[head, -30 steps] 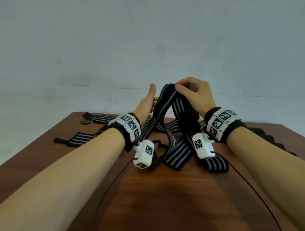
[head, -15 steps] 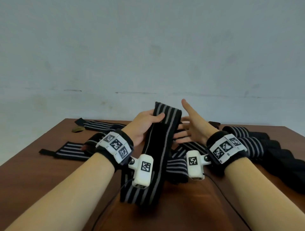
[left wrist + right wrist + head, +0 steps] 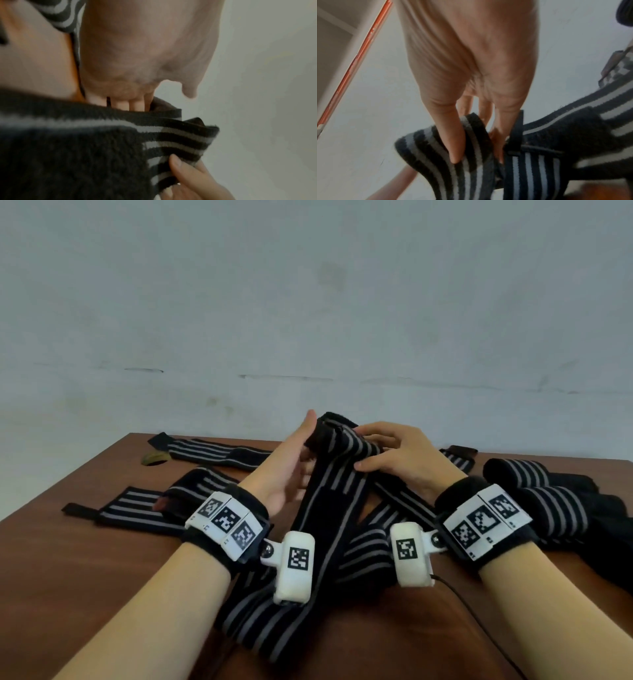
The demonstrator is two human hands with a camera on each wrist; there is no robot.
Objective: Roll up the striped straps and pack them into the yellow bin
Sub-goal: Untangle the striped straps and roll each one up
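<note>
Head view shows me starting the roll on one striped strap (image 3: 337, 498): its far end is lifted off the counter (image 3: 102, 546) between both hands, its long tail trailing back toward me across the other straps. My right hand (image 3: 397, 460) curls over that far end, thumb pressed into the stripes and fingers tucked behind the fold. My left hand (image 3: 291, 467) stands beside the same end, palm flat against its edge, fingers fairly straight, steadying more than gripping. To do this well, I judge the first turn must be tight and square, edges aligned, with the left palm keeping the coil from telescoping while the right winds toward the tail. Loose straps (image 3: 219, 451) lie flat left of the held strap; rolled straps (image 3: 544, 508) sit to its right. No yellow bin appears in any view, so I cannot say what it holds.
</note>
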